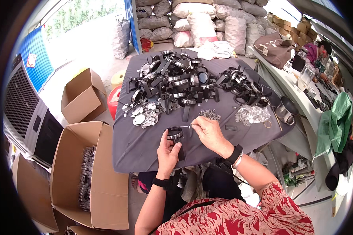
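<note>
Grey table (145,149); brown carton (106,184) left; hands (168,154) hold ring (175,133).

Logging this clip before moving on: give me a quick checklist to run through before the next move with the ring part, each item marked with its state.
1. Left hand holds the black ring part: ok.
2. Right hand pinches a thin pin near the ring: ok.
3. Pin lined up with its hole: cannot tell, too small.
4. Small metal bits within reach on the grey cloth: ok.
5. Open box beside the table: ok.
</note>
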`<action>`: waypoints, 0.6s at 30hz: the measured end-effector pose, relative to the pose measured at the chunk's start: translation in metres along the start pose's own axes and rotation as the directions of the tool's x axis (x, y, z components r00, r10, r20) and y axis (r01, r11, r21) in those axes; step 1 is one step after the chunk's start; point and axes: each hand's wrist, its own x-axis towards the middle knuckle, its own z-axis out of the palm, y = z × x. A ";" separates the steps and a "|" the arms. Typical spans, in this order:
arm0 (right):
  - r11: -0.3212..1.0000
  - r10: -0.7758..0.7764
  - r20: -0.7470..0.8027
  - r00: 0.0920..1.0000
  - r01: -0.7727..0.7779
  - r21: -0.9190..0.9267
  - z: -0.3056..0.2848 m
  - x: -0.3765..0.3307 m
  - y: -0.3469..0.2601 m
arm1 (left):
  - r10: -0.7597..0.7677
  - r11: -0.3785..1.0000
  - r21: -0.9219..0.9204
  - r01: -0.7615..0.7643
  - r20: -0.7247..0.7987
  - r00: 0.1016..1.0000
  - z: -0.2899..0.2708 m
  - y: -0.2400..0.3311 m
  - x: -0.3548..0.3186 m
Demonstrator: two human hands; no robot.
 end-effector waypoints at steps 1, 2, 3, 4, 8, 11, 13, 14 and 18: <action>1.000 -0.003 0.013 1.000 0.003 0.009 0.011 0.002 -0.001 | 0.028 1.000 0.013 -0.028 0.012 1.000 -0.003 -0.005 0.000; 0.997 -0.068 -0.005 0.998 0.068 0.036 0.023 0.004 0.000 | 0.025 1.000 0.013 -0.025 0.001 1.000 -0.005 -0.005 -0.002; 0.990 -0.129 -0.029 0.991 0.130 0.062 0.034 0.006 0.000 | 0.024 0.999 0.025 -0.024 0.000 1.000 -0.006 -0.004 -0.003; 0.989 -0.128 -0.026 0.991 0.129 0.068 0.042 0.007 0.001 | 0.022 0.999 0.036 -0.022 0.001 1.000 -0.006 -0.003 -0.004; 0.970 -0.240 0.032 0.970 0.239 0.036 0.062 -0.001 0.012 | 0.021 0.999 0.039 -0.021 0.015 1.000 -0.006 0.001 -0.006; 0.948 -0.310 0.118 0.943 0.317 -0.041 0.064 -0.011 0.021 | 0.011 1.000 0.019 -0.012 0.012 1.000 -0.003 -0.001 -0.004; 0.945 -0.316 0.132 0.940 0.324 -0.047 0.063 -0.011 0.020 | 0.009 1.000 0.016 -0.009 0.010 1.000 -0.004 -0.003 -0.003; 0.941 -0.324 0.138 0.936 0.334 -0.060 0.062 -0.010 0.018 | 0.000 1.000 0.016 -0.001 0.002 1.000 -0.006 -0.006 -0.003; 0.909 -0.390 0.137 0.910 0.404 -0.097 0.060 -0.007 0.021 | -0.031 0.999 0.021 0.031 -0.006 1.000 -0.004 -0.003 0.000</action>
